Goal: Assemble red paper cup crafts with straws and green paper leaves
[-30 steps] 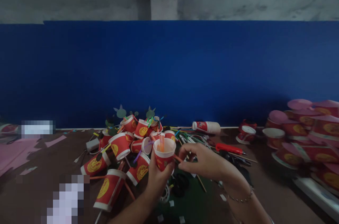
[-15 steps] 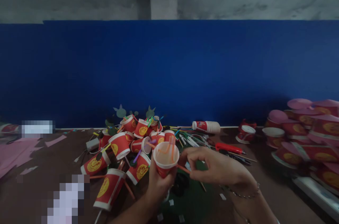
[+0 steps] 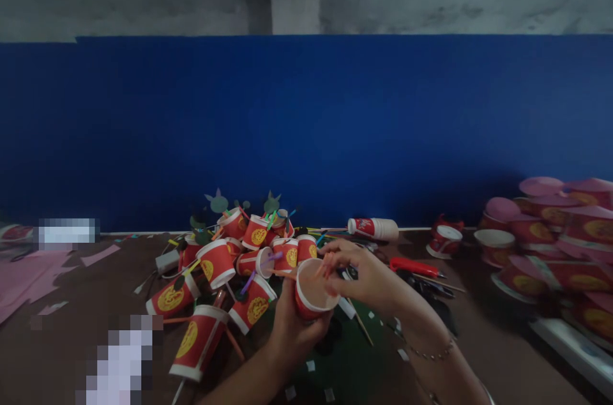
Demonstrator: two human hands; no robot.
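Observation:
My left hand (image 3: 294, 322) is wrapped round a red paper cup (image 3: 306, 309) with a white rim. The cup's mouth tilts up towards me. At the cup's right rim, my right hand (image 3: 354, 269) has its fingertips closed on an orange straw (image 3: 327, 262) that reaches into the cup. Some of the straw is hidden by the fingers. Another orange piece pokes out at the cup's left side. Close by on the left lies a heap of red cups (image 3: 215, 264) with yellow emblems, many with coloured straws through them.
A red-handled tool (image 3: 414, 266) lies right of my hands. Nested cups (image 3: 373, 228) rest on their side at the back. Cups with pink brims (image 3: 569, 239) pile up at the far right. Pink paper (image 3: 33, 277) covers the left. A blue wall panel (image 3: 306, 130) stands behind.
The cup in my left hand has shifted right and tilted. My right hand has risen from the cup's lower right side to its rim, where it now grips the straw.

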